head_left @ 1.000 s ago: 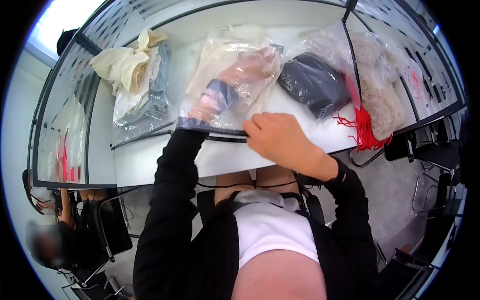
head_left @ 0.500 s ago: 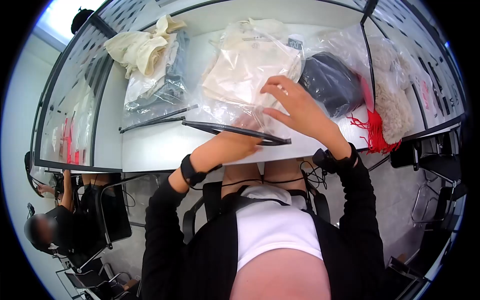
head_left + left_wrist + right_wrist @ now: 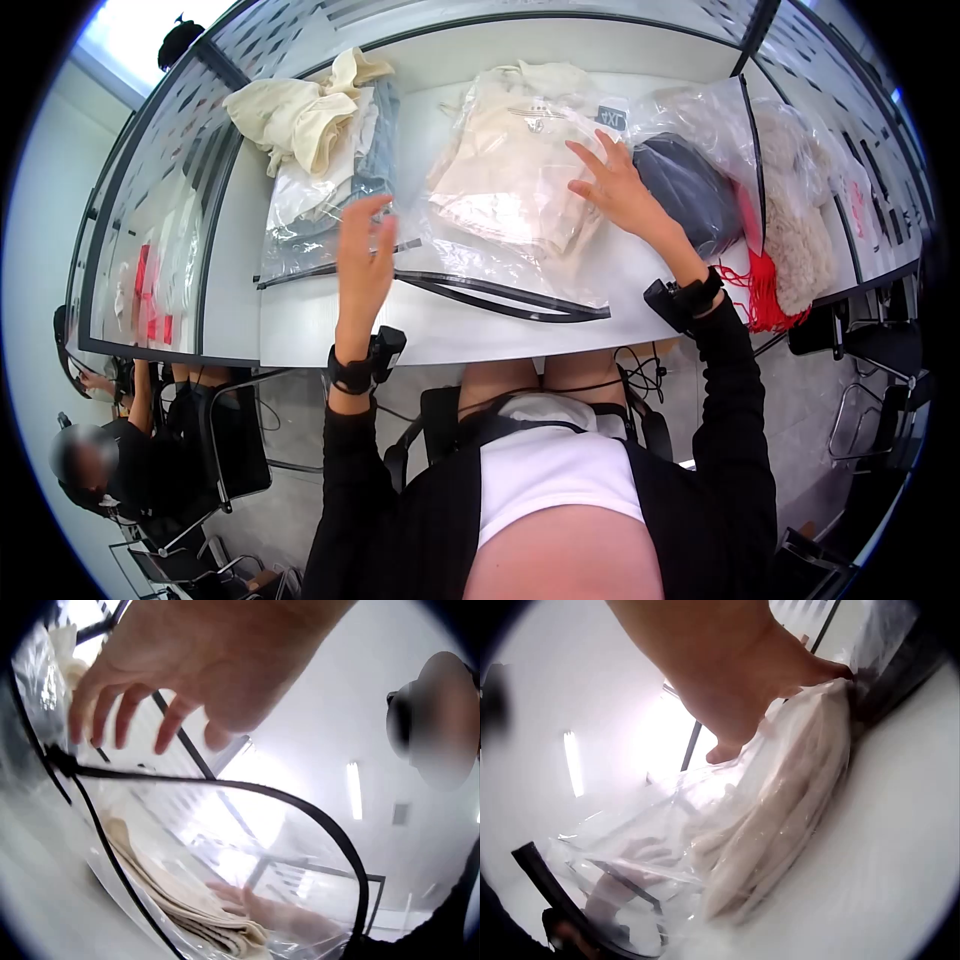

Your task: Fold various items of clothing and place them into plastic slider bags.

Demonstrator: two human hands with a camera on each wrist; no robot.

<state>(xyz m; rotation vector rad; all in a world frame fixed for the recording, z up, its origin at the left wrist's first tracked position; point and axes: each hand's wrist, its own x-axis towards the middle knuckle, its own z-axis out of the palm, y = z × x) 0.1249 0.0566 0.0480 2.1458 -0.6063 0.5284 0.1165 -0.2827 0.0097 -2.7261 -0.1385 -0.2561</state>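
Folded cream clothing lies in a clear plastic bag at the middle of the table. The bag's black-edged mouth faces the person and gapes a little; in the left wrist view its black strip arches up. My left hand is raised beside the bag's left corner, fingers loosely extended and holding nothing. Over the bag's right side my right hand spreads its fingers, close above the plastic. In the right wrist view, the cream fabric shows through the bag below that hand.
To the left lies a bagged stack of blue and white clothes with a cream garment on top. Right of the middle bag are a dark bagged bundle, a red tassel and beige fluffy fabric. Perforated panels border the table.
My left hand, inside the bag a second ago, has come out and moved left. My right hand has let go of the black edge and moved up over the bag's right side.
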